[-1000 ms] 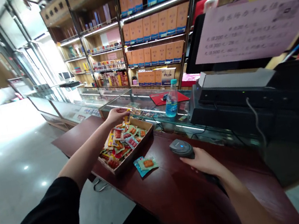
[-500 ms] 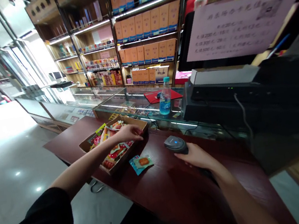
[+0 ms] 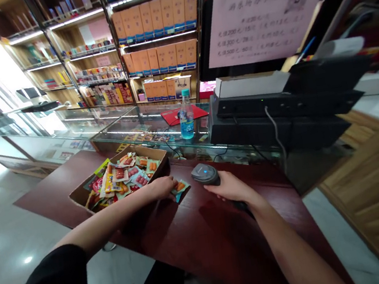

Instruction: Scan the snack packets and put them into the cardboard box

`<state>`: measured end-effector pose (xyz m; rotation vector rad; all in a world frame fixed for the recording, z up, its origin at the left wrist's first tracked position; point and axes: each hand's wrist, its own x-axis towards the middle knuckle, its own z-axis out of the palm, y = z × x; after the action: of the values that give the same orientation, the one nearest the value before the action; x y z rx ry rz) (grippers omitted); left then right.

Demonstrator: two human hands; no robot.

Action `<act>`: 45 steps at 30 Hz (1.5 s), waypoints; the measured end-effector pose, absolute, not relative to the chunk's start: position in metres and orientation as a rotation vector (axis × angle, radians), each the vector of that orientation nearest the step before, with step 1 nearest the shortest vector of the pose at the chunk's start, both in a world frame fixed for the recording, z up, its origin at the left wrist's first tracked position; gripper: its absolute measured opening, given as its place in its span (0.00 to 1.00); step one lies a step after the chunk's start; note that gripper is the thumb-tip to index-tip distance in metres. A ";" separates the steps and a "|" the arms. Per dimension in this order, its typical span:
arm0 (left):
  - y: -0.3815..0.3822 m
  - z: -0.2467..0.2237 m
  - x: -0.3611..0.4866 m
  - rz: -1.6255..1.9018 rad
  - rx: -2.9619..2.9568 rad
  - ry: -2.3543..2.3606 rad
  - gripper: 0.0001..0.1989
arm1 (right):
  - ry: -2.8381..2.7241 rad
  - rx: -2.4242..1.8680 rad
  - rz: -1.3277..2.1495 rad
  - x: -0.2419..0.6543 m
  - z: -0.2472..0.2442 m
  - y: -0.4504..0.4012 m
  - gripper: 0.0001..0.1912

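Observation:
My left hand (image 3: 164, 187) is closed on the edge of a small snack packet (image 3: 181, 187), teal with an orange-brown piece showing. The packet is at the dark red tabletop (image 3: 189, 233), just right of the box; whether it is lifted I cannot tell. Behind my left wrist stands an open cardboard box (image 3: 160, 166) full of small wrapped snacks (image 3: 133, 172). My right hand (image 3: 231, 187) grips a grey barcode scanner (image 3: 204, 173) with a blue light on top. Its head points left, towards the packet, and its handle is mostly hidden under my hand.
Behind the table runs a glass display counter (image 3: 129, 125), bearing a blue drink bottle (image 3: 186, 118) and a red folder (image 3: 169, 118). At the right stands a black machine (image 3: 242, 109) with a cable, below a screen covered by a handwritten sign (image 3: 256, 21). Shelves of orange boxes (image 3: 155, 15) line the back.
My left hand has come from above the box's right end down to the snack packets on the table and closed on one. The right hand still holds the scanner. The view has shifted right.

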<state>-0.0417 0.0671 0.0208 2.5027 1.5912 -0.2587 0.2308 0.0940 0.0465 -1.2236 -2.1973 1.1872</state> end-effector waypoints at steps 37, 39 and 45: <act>0.128 0.017 -0.040 1.027 1.066 1.319 0.25 | -2.187 -1.297 1.234 0.230 0.035 0.102 0.09; 0.129 0.017 -0.038 1.062 1.065 1.339 0.24 | -2.191 -1.309 1.236 0.230 0.035 0.102 0.10; 0.125 0.021 -0.033 1.150 1.003 1.337 0.24 | -2.200 -1.301 1.241 0.230 0.035 0.101 0.09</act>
<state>-0.0330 0.1252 0.0215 1.0026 1.3373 1.1496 0.2297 0.1014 0.0355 -1.3013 -2.1999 1.2406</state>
